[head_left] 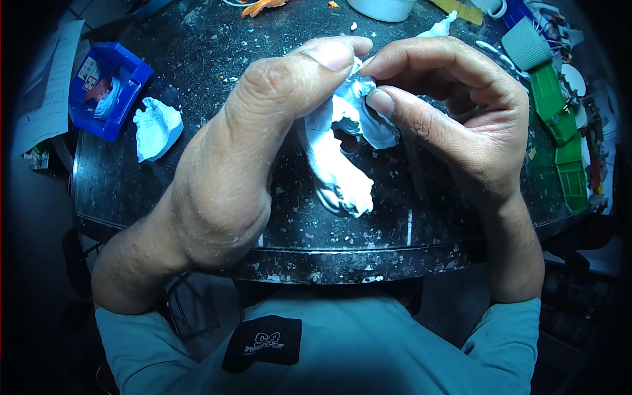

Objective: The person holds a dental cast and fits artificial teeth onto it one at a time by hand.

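A pale, irregular moulded piece (339, 171) with a curved lower arm is held up above the dark worktop. My left hand (263, 105) is closed on its upper left side, thumb near the top; the other fingers are mostly hidden behind the hand and the piece. On the upper right, my right hand (454, 105) pinches the piece's edge between thumb and index finger, with the remaining fingers curled. A similar pale moulded piece (158, 129) lies on the worktop to the left, beside a blue box (125, 66) with a pale piece and something reddish inside.
The speckled dark worktop (434, 227) has a rounded front edge. A white bowl (383, 8) and an orange object (263, 6) stand at the back. Green trays (553, 105) and mixed items line the right side. Printed sheets (49, 85) are at the far left.
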`<move>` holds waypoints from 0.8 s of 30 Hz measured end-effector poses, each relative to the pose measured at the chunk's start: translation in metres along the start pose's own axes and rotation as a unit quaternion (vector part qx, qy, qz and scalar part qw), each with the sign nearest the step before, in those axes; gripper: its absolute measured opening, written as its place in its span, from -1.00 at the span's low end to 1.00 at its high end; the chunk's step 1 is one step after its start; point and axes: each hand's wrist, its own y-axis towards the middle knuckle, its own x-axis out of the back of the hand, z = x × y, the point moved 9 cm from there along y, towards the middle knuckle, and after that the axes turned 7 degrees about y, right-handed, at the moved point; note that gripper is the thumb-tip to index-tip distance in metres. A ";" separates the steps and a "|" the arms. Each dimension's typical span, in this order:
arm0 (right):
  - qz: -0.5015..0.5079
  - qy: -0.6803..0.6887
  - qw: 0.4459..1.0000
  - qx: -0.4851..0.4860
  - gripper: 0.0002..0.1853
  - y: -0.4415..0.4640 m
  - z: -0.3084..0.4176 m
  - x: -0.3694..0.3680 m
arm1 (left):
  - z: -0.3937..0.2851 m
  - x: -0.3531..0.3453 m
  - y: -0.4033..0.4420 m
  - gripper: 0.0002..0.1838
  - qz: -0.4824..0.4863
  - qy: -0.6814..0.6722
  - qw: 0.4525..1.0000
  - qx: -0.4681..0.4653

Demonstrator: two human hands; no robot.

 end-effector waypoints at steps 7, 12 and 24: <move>0.015 -0.013 0.999 0.030 -0.73 0.001 0.004 -0.001 | 0.000 0.000 0.000 -0.60 0.004 0.040 0.999 -0.001; -0.002 -0.009 1.000 -0.008 -0.73 0.000 -0.001 -0.001 | 0.002 0.001 0.000 -0.62 0.008 0.017 1.000 0.004; -0.046 0.028 0.998 -0.036 -0.79 0.001 0.000 0.009 | 0.045 -0.047 -0.010 -0.42 -0.001 -0.518 0.744 0.422</move>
